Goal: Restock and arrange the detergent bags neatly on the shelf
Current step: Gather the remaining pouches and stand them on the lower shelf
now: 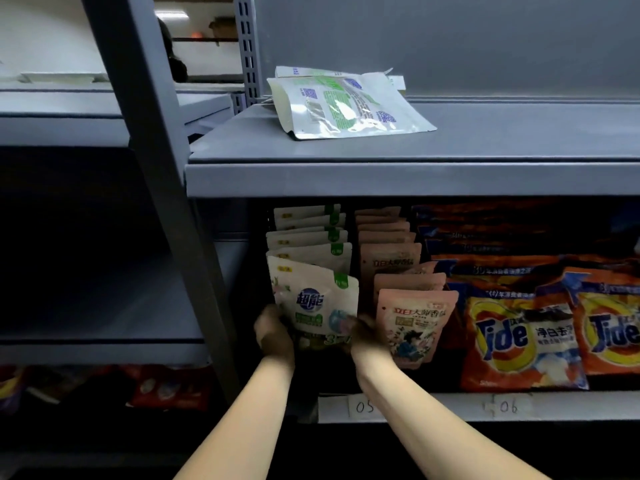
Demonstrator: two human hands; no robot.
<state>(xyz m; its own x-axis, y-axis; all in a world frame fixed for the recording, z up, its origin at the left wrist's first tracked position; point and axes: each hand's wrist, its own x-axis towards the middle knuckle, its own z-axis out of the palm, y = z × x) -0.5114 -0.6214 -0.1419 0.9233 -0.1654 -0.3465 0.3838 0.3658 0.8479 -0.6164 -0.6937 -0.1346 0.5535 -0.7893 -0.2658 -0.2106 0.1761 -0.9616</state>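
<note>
A white and green detergent bag (317,301) stands tilted at the front of a row of several like bags (308,233) on the lower shelf. My left hand (273,332) grips its lower left edge and my right hand (363,336) grips its lower right edge. Two more white and green bags (343,102) lie flat on the shelf above (485,140), one on top of the other.
Right of the held bag stands a row of pink bags (412,323), then orange Tide bags (519,341). The shelf's front rail (433,407) carries labels 05 and 06. A grey upright post (162,188) rises on the left. Red packs (166,389) lie lower left.
</note>
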